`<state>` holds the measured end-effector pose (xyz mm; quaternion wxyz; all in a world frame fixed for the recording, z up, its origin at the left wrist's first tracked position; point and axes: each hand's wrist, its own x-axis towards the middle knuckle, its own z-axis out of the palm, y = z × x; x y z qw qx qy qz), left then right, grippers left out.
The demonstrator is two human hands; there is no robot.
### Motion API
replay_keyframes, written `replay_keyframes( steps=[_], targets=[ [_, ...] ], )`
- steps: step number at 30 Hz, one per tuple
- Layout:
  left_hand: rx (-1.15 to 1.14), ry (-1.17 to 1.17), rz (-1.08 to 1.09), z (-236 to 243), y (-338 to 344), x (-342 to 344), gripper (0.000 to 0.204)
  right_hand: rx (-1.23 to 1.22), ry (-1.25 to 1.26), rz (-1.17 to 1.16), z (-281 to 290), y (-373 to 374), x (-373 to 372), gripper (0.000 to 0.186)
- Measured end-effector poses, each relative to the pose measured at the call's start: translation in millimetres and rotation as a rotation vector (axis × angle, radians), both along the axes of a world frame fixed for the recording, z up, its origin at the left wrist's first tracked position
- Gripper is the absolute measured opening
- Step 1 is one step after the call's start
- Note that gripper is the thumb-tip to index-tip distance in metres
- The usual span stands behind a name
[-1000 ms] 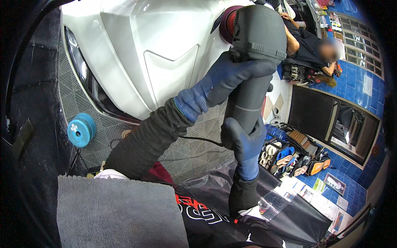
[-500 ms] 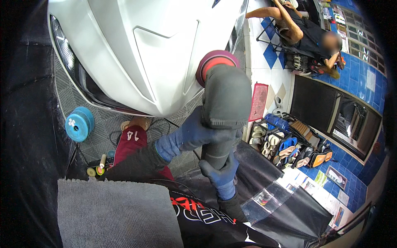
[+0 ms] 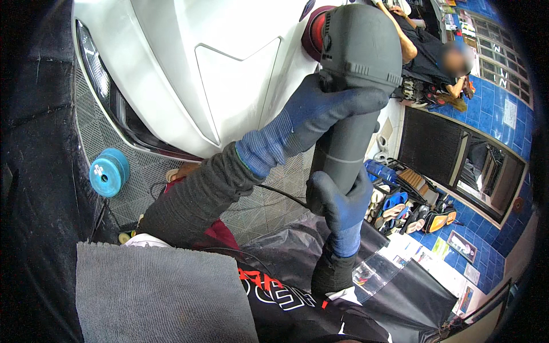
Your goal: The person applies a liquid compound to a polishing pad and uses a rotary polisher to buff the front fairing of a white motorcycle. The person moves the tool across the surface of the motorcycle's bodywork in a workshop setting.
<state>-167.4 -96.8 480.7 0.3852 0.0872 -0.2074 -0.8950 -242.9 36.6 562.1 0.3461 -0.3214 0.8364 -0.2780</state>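
Blue-tiled wall (image 3: 486,123): right side, bending toward the dark rim; a seated co-worker (image 3: 429,57) at upper right.
White car (image 3: 171,86): upper left to upper middle, cut off by the top edge.
Polisher (image 3: 360,54): black, upper middle, slanting down toward the frame's centre.
Pad (image 3: 315,33): red and maroon, partly hidden behind the tool's head; its contact with the paint cannot be told.
Left hand (image 3: 326,111): gloved, closed around the tool just below its head, some fingers out of sight.
Right hand (image 3: 343,203): gloved, wrapped around the lower handle, far side hidden.
Cable (image 3: 283,193): lost behind the left sleeve.
Grey cloth (image 3: 160,297): lower left, cropped below.
Clearance: patterned floor (image 3: 263,214) between car edge and black sheet (image 3: 297,240).
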Motion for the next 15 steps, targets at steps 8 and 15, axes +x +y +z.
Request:
replay_keyframes(
  steps=[8, 15],
  targets=[
    [0.054, -0.102, -0.155, -31.6, 58.7, 17.1, 0.055, -0.012, -0.036, 0.031, -44.5, 75.8, 3.8, 0.063],
    [-0.07, -0.505, -0.285, -60.9, 147.7, 30.5, 0.061, -0.028, -0.178, -0.024, -127.3, 213.9, 5.3, 0.065]
  ],
)
